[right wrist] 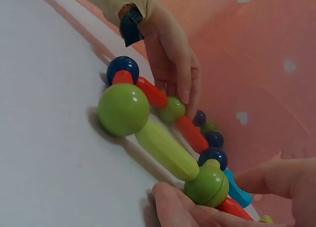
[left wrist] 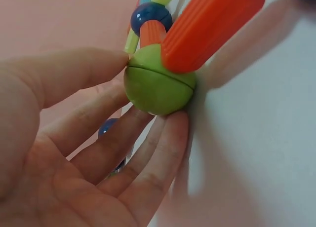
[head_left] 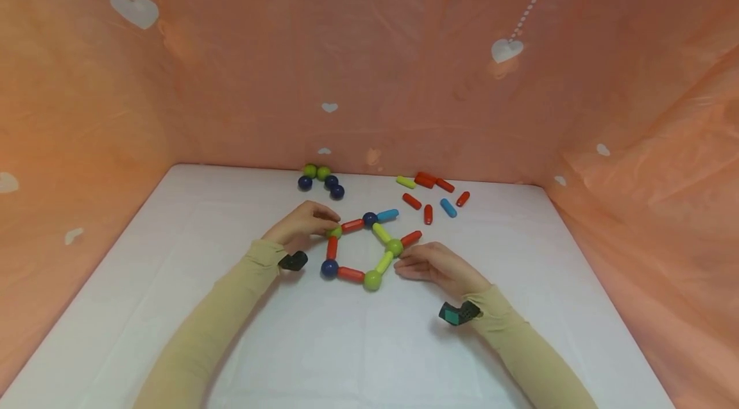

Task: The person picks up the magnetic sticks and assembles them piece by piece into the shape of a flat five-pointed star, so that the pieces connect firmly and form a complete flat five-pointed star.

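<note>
the bench [head_left: 300, 345] bears a ball-and-stick ring [head_left: 382, 233] (probably light, stiff, slick, weakest at its joints), best held as by the left hand [head_left: 300, 223], fingers clamped on one green ball [left wrist: 160, 86], the right hand [head_left: 441, 266] with fingers apart around another green ball [right wrist: 205, 187].

Your closed 5-sided ring [head_left: 331, 249] sits mid table [head_left: 352, 358]: 3 green balls [head_left: 372, 280] + 2 navy balls [head_left: 330, 268], linked w/ 3 red rods [head_left: 351, 274] & 2 lime rods [head_left: 382, 234]. 1 blue rod [head_left: 388, 215] juts from the far navy ball [head_left: 370, 220], 1 xtra red rod [head_left: 412, 238] from the R green ball [head_left: 394, 247]; L green ball [left wrist: 160, 89] is pinched in your L hand [head_left: 303, 220]
</note>
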{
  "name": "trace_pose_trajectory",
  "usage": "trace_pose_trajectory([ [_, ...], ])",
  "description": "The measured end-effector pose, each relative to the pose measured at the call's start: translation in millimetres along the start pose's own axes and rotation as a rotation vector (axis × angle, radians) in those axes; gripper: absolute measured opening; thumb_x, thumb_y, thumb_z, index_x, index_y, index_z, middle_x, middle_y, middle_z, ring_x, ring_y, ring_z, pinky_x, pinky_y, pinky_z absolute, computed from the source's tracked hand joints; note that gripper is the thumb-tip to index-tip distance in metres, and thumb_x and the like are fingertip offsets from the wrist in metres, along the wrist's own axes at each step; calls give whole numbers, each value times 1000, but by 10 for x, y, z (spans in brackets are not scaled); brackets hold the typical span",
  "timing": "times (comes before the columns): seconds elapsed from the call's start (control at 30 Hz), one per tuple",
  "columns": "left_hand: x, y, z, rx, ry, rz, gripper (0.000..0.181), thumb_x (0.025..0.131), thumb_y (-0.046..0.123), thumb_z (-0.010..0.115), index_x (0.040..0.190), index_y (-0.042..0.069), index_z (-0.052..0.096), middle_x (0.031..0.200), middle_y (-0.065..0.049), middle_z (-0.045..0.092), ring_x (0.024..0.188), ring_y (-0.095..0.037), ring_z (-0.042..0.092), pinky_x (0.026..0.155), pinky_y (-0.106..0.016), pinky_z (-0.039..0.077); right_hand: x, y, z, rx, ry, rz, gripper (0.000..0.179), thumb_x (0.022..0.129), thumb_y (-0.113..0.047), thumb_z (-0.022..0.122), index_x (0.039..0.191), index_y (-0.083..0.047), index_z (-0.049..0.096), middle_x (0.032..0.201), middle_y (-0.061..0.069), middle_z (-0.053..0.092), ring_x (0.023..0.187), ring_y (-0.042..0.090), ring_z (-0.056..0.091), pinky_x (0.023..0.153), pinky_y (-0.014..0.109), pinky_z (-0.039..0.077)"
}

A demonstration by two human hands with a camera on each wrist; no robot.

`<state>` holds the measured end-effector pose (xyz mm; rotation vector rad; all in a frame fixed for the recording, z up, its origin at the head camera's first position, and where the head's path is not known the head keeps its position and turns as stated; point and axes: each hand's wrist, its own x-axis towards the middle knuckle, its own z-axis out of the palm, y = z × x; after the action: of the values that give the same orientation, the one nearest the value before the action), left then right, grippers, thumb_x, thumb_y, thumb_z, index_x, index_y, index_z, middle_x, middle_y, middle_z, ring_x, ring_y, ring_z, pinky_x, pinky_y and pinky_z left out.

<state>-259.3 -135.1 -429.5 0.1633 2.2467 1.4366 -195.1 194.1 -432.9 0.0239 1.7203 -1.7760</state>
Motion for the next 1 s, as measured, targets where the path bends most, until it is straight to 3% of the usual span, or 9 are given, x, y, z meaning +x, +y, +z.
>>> trace_pose_trajectory([
  [0.23, -153, -91, 7, 0, -8, 44, 30, 99, 17, 64, 122, 0, 70, 121, -15, 70, 97, -17, 66, 96, -32, 56, 74, -105, -3, -2, 36, -10, 41, 105, -21, 54, 137, 5, 55, 132, 20, 63, 114, 25, 69, 102, 38, 56],
  [0.4, -276, -171, 82, -124, -71, 63, 33, 98, 11, 64, 125, -7, 66, 120, -18, 71, 95, -12, 68, 94, -28, 59, 144, -184, -34, -60, 76, 7, 43, 104, -22, 56, 139, 3, 54, 140, 20, 57, 113, 23, 68, 102, 37, 56],
  [0.5, -366, -191, 133, -159, -87, 67, 35, 98, 11, 64, 127, -10, 64, 122, -20, 70, 96, -11, 69, 93, -26, 59, 199, -234, -54, -135, 75, 13, 43, 104, -19, 57, 141, 3, 54, 144, 21, 54, 115, 22, 68, 103, 36, 55],
  [0.73, -578, -207, 300, -231, -112, 5, 36, 98, 15, 67, 128, -4, 65, 127, -17, 68, 102, -14, 69, 95, -27, 59, 335, -320, -110, -406, 15, -35, 45, 103, -14, 57, 144, 2, 52, 145, 20, 56, 121, 22, 62, 104, 31, 55],
  [0.87, -698, -215, 417, -279, -164, 6, 39, 98, 19, 67, 130, -2, 64, 128, -16, 68, 105, -15, 70, 98, -28, 58, 386, -356, -117, -494, 33, -37, 46, 100, -12, 59, 144, -2, 53, 143, 17, 60, 122, 25, 60, 98, 27, 56],
  [1.0, -776, -221, 527, -346, -212, 11, 42, 98, 22, 67, 132, -3, 63, 126, -15, 70, 105, -16, 71, 98, -29, 58, 429, -374, -121, -541, 33, -50, 44, 99, -10, 61, 142, -4, 56, 142, 16, 61, 125, 27, 59, 100, 31, 56],
])
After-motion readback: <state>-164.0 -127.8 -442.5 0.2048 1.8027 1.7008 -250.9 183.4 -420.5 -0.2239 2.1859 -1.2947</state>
